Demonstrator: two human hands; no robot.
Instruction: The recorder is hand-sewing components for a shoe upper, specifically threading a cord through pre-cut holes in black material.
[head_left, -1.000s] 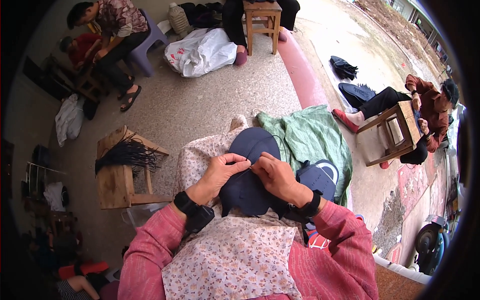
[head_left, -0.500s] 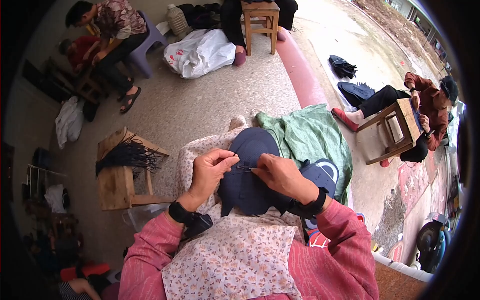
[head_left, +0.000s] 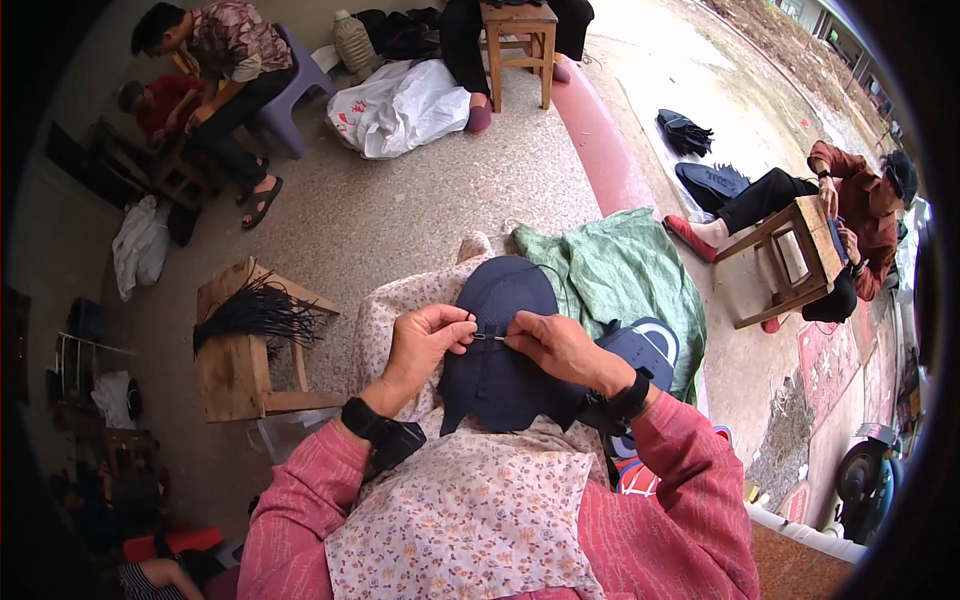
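A dark navy shoe upper [head_left: 490, 385], with a rounded end and cut edges, lies over my lap. Above its middle, my right hand [head_left: 560, 345] is closed in a pinch on a thin metal tool [head_left: 487, 337] with a narrow wire loop. My left hand [head_left: 425, 345] is closed too, thumb and forefinger pinching what looks like a dark cord end at the loop's tip. A dark cord [head_left: 550, 272] curves over the piece's far right edge. Another navy piece with a white-rimmed opening [head_left: 645, 350] rests beside my right hand.
A wooden stool [head_left: 230, 370] on the left bears a bundle of dark cords [head_left: 265, 315]. Green cloth [head_left: 630, 260] lies ahead right. A person works at another stool [head_left: 800, 250] on the right; others sit at the back, near a white sack [head_left: 400, 105].
My right hand has shifted slightly left and turned, bringing the metal tool level. Its loop now meets my left fingertips, which have come down a little.
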